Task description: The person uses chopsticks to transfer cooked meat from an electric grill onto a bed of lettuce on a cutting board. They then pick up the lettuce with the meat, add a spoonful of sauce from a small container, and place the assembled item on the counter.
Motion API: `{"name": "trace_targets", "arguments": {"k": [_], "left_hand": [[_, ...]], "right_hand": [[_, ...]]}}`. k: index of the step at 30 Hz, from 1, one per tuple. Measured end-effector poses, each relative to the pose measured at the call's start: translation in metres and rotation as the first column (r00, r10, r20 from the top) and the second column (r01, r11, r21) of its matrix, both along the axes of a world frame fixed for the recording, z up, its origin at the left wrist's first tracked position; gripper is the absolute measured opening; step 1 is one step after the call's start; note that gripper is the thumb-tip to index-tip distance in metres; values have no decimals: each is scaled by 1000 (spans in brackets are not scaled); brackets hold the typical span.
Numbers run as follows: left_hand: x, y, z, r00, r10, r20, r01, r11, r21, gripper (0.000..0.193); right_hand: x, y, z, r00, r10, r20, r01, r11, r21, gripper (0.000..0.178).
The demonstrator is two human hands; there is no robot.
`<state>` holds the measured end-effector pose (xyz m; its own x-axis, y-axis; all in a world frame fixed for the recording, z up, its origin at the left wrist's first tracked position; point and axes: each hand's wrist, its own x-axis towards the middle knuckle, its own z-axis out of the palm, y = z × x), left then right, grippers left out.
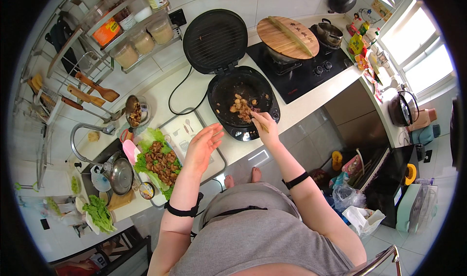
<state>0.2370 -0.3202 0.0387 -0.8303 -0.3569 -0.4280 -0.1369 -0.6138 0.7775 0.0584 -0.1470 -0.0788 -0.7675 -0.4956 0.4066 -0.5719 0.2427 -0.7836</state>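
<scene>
Right hand [268,131] wrapped round a slim wooden-looking utensil [263,126] at the near rim of the griddle [221,91]; left hand [203,147] empty, fingers spread, apart, just left of that rim. Browned bits [240,106] lie inside the griddle: judged light, soft, oily, easily scattered. Utensil likely light, stiff; best held mid-handle, clear of the griddle's surface. Left of griddle: glossy chunks [162,163] on lettuce [154,136]; right: wooden lid [282,33].

The right hand [269,133] hides part of the tan utensil [263,126] (its tip is indistinct).
</scene>
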Motion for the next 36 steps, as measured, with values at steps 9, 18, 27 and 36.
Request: {"name": "trace_targets", "arguments": {"k": [9, 18, 27, 36], "left_hand": [[11, -11, 0, 1000, 19, 6, -19, 1000, 20, 34], [18, -17, 2, 1000, -12, 23, 12, 1000, -7, 38], [16, -16, -1, 998, -56, 8, 56, 998, -5, 38], [9, -18, -1, 998, -69, 8, 69, 998, 10, 38]], "right_hand": [[-18, -35, 8, 1000, -23, 15, 24, 995, -97, 20], [1, -3, 5, 998, -57, -39, 55, 997, -49, 20], [-2, 15, -5, 991, -122, -45, 127, 986, 106, 22], [35, 20, 22, 979, -203, -17, 203, 979, 0, 22]]}}
